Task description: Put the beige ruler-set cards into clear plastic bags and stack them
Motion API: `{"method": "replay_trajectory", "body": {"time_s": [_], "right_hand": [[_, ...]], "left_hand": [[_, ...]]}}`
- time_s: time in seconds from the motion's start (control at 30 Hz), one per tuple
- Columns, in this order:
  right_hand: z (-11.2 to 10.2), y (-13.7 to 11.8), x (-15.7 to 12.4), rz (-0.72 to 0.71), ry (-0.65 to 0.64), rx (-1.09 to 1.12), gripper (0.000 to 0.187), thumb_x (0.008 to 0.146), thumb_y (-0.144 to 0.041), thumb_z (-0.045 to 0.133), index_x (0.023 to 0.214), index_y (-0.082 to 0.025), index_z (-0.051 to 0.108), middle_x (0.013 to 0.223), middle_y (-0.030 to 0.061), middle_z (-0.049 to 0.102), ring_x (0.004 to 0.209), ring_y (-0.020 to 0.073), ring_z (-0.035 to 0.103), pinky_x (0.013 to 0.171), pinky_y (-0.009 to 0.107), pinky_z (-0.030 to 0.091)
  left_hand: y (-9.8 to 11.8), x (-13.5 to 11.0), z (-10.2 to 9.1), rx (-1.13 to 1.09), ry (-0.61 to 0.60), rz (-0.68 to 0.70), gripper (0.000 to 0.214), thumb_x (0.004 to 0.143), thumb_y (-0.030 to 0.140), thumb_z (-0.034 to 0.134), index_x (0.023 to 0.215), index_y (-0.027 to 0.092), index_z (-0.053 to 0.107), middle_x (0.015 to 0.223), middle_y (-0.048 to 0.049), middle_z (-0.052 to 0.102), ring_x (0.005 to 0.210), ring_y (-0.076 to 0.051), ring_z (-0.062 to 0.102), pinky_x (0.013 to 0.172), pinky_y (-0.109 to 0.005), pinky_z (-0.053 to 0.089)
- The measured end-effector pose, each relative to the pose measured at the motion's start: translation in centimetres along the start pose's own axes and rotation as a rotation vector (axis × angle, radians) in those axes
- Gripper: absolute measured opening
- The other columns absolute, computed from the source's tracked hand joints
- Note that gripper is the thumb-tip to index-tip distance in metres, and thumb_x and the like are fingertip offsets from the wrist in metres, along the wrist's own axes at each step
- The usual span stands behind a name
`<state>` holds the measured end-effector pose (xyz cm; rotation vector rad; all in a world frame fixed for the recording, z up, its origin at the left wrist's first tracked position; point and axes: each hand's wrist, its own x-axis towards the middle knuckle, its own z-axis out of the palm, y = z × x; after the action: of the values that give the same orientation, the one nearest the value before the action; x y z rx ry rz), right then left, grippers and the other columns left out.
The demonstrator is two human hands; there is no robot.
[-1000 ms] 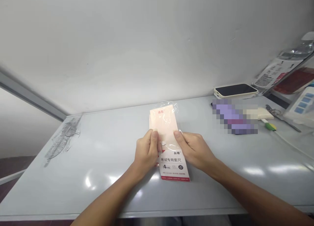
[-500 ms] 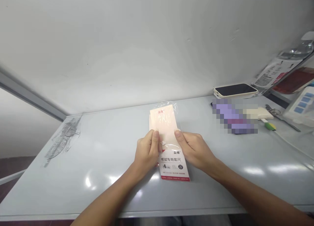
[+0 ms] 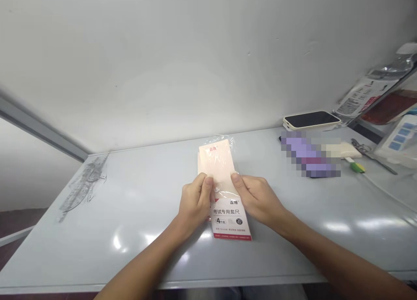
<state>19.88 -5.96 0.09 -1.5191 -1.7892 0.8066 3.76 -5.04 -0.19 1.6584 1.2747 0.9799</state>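
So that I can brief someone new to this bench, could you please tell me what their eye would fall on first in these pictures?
The eye goes first to the left hand and right hand, at the middle of the pale grey table, both holding a clear plastic packet containing a peach-coloured exam ruler set. Towards the right, at the table's far edge, a smartphone in a cream case stands out, just behind a pixelated purple patch.

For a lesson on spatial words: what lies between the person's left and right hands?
In the head view, a plastic-wrapped exam ruler set lies between the left hand and right hand.
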Motion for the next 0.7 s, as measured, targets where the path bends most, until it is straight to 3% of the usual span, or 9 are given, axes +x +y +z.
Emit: {"method": "replay_trajectory", "body": {"time_s": [0.1,0.23,0.37,0.57,0.7], "right_hand": [[0.02,0.01,0.02,0.002,0.011,-0.01,0.045,0.089,-0.046,0.025,0.054,-0.019,0.026,0.048,-0.0021,0.038,0.045,0.0096,0.036,0.044,0.023,0.027],[0.03,-0.04,0.03,0.006,0.009,-0.015,0.045,0.089,-0.046,0.025,0.054,-0.019,0.025,0.048,-0.002,0.037,0.046,0.0098,0.035,0.044,0.024,0.026],[-0.04,-0.08,-0.01,0.007,0.006,-0.012,0.045,0.089,-0.046,0.025,0.053,-0.019,0.028,0.049,-0.0017,0.039,0.046,0.0099,0.036,0.044,0.024,0.026],[-0.19,-0.2,-0.02,0.028,-0.01,-0.023,0.046,0.089,-0.047,0.023,0.053,-0.019,0.029,0.05,-0.001,0.041,0.047,0.0106,0.037,0.045,0.024,0.026],[-0.15,-0.08,0.0,0.035,-0.017,-0.021,0.046,0.089,-0.047,0.023,0.054,-0.019,0.028,0.05,-0.0014,0.04,0.047,0.0103,0.036,0.045,0.024,0.026]], "left_hand": [[-0.38,-0.14,-0.06,-0.083,-0.025,0.054,0.047,0.084,0.057,0.027,0.069,0.017,0.048,0.05,0.0024,0.047,0.043,-0.008,0.042,0.043,-0.021,0.035],[-0.7,-0.32,-0.18,-0.146,-0.044,0.216,0.063,0.063,0.077,0.028,0.067,0.018,0.047,0.048,0.0018,0.047,0.04,-0.008,0.039,0.039,-0.022,0.033],[-0.84,-0.39,-0.25,-0.129,0.016,0.33,0.064,0.058,0.08,0.025,0.061,0.018,0.043,0.046,0.0012,0.046,0.04,-0.008,0.037,0.037,-0.022,0.031],[-1.08,-0.27,-0.21,-0.074,0.055,0.488,0.062,0.062,0.079,0.025,0.059,0.019,0.041,0.044,0.0024,0.043,0.037,-0.007,0.034,0.036,-0.021,0.03],[-1.04,-0.09,-0.17,-0.082,0.075,0.561,0.064,0.055,0.081,0.027,0.058,0.018,0.041,0.044,0.0038,0.042,0.036,-0.005,0.031,0.035,-0.021,0.029]]}}
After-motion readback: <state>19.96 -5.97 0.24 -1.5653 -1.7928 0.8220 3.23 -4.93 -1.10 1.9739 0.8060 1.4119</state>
